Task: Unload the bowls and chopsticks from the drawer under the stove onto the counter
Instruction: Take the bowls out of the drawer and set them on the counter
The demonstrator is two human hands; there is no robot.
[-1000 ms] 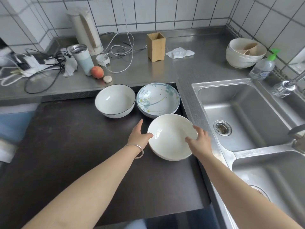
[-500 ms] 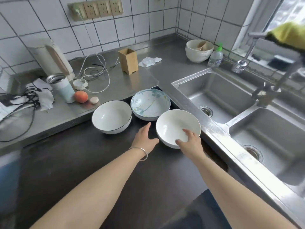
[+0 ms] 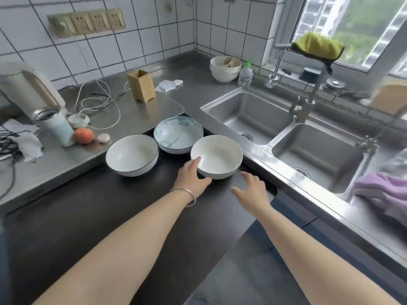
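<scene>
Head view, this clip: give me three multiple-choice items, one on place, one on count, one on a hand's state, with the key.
1. Where does the plain white bowl sit?
A. in the sink
B. on the dark stove top, nearest the sink
C. beside the kettle

2. How many bowls stand on the dark stove top?
A. two
B. three
C. five

3. What is the right hand doing?
A. gripping the plain white bowl
B. holding chopsticks
C. open, touching nothing

Key:
1 B: it stands at the dark surface's edge by the sink.
2 B: the plain white bowl, the blue-patterned bowl and the dark-rimmed bowl.
3 C: its fingers are spread and apart from the bowl, while the left hand touches the bowl's rim.
</scene>
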